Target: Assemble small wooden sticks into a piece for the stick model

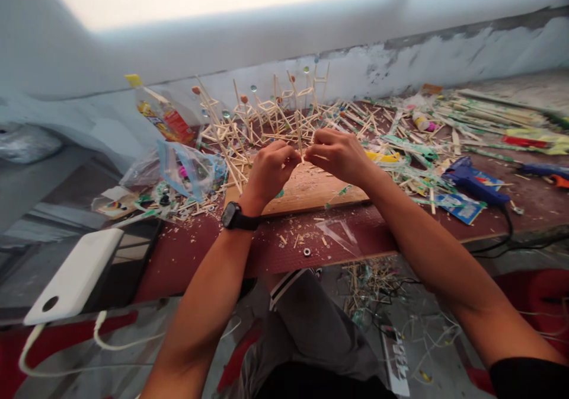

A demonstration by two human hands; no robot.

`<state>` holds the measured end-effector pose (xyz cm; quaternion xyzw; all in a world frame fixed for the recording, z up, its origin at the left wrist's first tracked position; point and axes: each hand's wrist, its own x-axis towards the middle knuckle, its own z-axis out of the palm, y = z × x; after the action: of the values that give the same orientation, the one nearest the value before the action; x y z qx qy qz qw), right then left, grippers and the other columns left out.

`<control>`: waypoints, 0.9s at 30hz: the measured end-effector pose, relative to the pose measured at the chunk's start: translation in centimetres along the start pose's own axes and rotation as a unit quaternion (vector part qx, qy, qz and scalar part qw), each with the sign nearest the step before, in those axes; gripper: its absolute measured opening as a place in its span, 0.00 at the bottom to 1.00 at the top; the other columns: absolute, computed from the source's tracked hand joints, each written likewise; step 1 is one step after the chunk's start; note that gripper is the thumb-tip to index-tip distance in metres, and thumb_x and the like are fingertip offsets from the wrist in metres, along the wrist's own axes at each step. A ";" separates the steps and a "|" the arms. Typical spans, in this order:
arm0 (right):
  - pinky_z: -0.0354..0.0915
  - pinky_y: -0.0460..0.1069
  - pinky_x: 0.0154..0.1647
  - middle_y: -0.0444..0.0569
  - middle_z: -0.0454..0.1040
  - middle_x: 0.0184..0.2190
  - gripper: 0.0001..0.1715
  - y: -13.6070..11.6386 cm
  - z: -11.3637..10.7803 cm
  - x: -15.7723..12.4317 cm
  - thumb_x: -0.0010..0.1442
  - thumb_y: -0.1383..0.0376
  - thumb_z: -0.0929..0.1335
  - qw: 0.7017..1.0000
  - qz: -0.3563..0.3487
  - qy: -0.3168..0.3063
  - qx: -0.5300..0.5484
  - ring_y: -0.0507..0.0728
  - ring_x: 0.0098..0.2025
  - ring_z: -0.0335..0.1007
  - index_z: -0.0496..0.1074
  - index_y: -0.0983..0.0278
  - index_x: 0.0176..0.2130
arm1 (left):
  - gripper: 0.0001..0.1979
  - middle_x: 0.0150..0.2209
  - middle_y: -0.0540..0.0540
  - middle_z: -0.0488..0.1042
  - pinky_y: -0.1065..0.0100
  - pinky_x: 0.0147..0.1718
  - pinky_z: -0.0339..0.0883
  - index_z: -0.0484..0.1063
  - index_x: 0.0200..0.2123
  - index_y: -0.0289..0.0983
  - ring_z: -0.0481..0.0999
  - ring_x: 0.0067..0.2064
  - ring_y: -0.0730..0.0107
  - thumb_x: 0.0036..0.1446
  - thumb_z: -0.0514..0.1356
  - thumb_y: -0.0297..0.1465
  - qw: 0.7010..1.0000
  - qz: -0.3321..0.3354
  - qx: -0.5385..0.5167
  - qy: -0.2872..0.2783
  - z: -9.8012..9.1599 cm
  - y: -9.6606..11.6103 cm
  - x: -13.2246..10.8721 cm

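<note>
A person's left hand [269, 171] and right hand [338, 153] meet above a wooden board [306, 192] lying mid-worktop [200, 251], near the front edge. Both hands are pinched shut on a thin wooden stick [300, 135], held upright between the fingertips. A black watch [235, 216] circles the left wrist. Toward the back edge stand stick frames [262, 117] tipped with beads. A blue glue gun [471, 181] lies to the right among offcuts, clear plastic bags [182, 171] lie to the left, and a white power bank [73, 277] rests beyond the front left corner.
</note>
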<state>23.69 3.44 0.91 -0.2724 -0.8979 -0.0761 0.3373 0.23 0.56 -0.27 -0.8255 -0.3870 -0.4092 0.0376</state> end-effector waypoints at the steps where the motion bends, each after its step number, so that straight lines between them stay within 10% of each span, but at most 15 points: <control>1: 0.55 0.53 0.39 0.48 0.71 0.37 0.16 0.0 0.0 0.0 0.77 0.62 0.69 1.000 0.002 -0.002 0.005 0.56 0.40 0.63 0.80 0.59 0.36 | 0.08 0.34 0.47 0.80 0.64 0.39 0.71 0.80 0.34 0.38 0.78 0.37 0.67 0.67 0.66 0.24 1.000 -0.006 -0.008 0.001 0.0 0.0 0.0; 27: 0.56 0.53 0.39 0.48 0.72 0.38 0.14 0.5 -0.1 -0.1 0.75 0.62 0.69 0.999 0.013 -0.028 0.037 0.55 0.38 0.64 0.81 0.60 0.36 | 0.09 0.38 0.44 0.87 0.68 0.36 0.79 0.84 0.39 0.38 0.83 0.36 0.69 0.64 0.70 0.37 0.978 -0.111 -0.174 -0.005 0.1 0.6 0.1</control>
<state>24.12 3.73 0.90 -0.2732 -0.9058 -0.0307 0.3225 0.77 0.22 -0.09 -0.7733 -0.3991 -0.4679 -0.1543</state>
